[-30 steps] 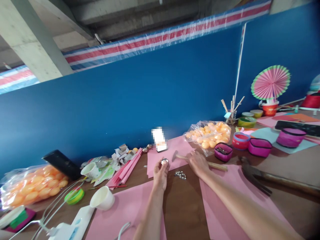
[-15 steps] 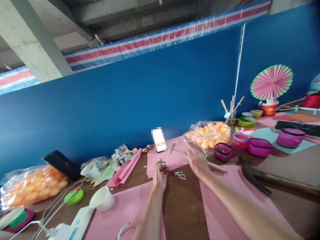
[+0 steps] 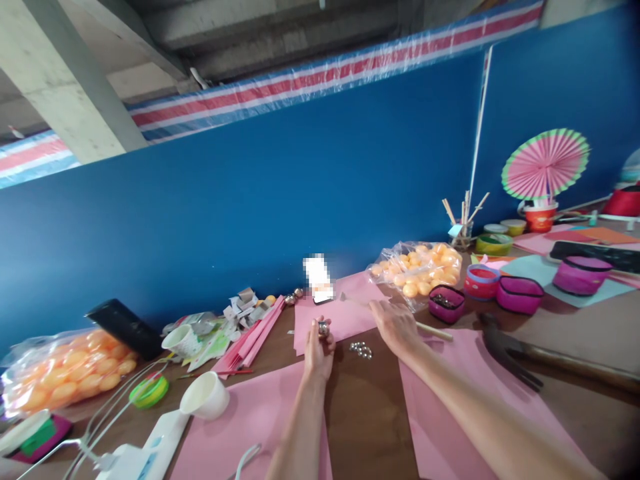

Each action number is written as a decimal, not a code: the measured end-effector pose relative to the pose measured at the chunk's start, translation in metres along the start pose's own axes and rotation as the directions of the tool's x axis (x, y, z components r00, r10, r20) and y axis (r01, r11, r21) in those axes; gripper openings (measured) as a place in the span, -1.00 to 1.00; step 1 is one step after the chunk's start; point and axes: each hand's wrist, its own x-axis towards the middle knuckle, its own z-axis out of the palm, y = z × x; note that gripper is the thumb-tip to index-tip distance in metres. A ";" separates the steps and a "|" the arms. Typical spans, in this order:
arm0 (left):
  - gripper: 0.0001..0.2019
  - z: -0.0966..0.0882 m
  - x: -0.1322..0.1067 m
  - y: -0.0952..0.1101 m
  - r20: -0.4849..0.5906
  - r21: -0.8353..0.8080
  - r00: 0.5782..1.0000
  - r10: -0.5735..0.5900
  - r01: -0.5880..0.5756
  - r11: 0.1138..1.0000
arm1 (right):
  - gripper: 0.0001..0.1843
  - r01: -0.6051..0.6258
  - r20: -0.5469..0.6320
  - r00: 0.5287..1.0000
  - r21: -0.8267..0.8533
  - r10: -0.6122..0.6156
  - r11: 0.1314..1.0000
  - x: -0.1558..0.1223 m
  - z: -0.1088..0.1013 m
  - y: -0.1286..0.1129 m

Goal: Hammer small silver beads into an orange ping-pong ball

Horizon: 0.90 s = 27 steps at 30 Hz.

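My left hand (image 3: pixel 319 353) is closed around a shiny round metal ball (image 3: pixel 323 328), holding it up over the front edge of a pink paper sheet (image 3: pixel 306 333). My right hand (image 3: pixel 394 325) grips a small hammer by its light wooden handle (image 3: pixel 434 331). The hammer's head (image 3: pixel 343 296) points left, over the same sheet, and looks faint and smeared. Several small silvery balls (image 3: pixel 361 350) lie in a cluster on the brown table, between my two hands.
A phone (image 3: pixel 319 279) stands behind the pink sheet. At right are a bag of orange balls (image 3: pixel 425 270), a purple container of small pieces (image 3: pixel 446 304) and a large claw hammer (image 3: pixel 530 350). A white cup (image 3: pixel 204 397) and a power strip (image 3: pixel 163 440) are at left.
The small hammer's head has shifted and turned slightly, now blurred. My left fingers have shifted, showing more of the metal ball. My right hand has barely moved.
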 end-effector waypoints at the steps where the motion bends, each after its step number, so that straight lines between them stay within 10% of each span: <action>1: -0.69 0.000 0.000 -0.001 0.006 0.002 1.000 -0.006 0.006 1.000 | -0.68 0.003 0.005 1.000 0.003 -0.003 1.000 0.000 0.000 0.000; 27: -0.55 -0.002 0.003 -0.006 0.076 -0.001 0.997 0.034 -0.034 0.999 | -0.65 0.076 -0.255 0.963 -0.069 -0.092 0.995 -0.004 -0.007 0.003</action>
